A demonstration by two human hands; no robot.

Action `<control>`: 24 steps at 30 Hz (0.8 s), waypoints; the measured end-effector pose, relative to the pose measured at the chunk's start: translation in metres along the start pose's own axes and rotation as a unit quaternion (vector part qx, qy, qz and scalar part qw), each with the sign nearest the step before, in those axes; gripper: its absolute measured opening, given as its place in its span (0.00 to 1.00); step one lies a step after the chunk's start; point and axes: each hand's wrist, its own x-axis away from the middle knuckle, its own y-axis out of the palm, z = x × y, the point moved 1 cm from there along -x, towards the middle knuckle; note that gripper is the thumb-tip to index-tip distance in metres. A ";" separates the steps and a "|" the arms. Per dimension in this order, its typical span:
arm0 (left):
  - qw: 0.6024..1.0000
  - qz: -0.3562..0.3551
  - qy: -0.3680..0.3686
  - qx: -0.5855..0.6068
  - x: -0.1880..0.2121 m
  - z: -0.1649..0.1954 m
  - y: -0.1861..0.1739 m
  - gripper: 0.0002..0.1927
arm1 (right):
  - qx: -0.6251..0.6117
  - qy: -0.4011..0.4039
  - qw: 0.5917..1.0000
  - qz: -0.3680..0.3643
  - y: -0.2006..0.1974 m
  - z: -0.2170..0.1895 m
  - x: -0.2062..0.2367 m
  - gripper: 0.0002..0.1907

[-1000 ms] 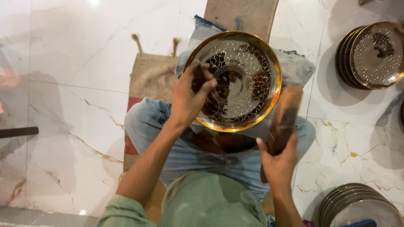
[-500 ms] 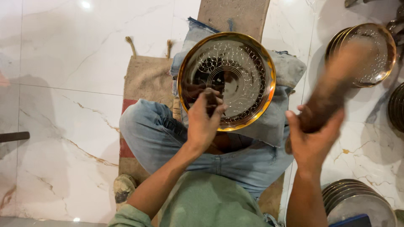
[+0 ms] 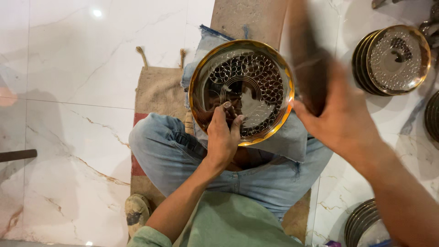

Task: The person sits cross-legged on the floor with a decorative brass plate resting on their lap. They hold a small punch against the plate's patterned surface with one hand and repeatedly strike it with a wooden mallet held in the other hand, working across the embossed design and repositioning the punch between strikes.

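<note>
A round brass-rimmed metal plate [image 3: 256, 68] with an embossed scale pattern rests on a blue cloth [image 3: 283, 137] across my lap. My left hand [image 3: 222, 137] presses on the plate's near edge, its fingertips pinched on a small tool that is mostly hidden. My right hand [image 3: 340, 114] is raised to the right of the plate and grips a dark wooden mallet [image 3: 308, 59], which is blurred and points up and away.
I sit cross-legged on a burlap mat [image 3: 157, 91] on a white marble floor [image 3: 68, 91]. A stack of similar patterned plates [image 3: 393, 59] stands at upper right, another stack [image 3: 366, 226] at lower right. A dark bar [image 3: 18, 155] lies at the left edge.
My right hand has swung the mallet up from beside my knee to high at the right of the plate. My left hand slid from the plate's middle to its near edge.
</note>
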 end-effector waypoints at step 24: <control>0.786 -0.561 0.259 -0.005 -0.076 0.002 0.015 0.24 | -0.051 0.320 0.941 0.097 0.130 0.082 0.218 0.40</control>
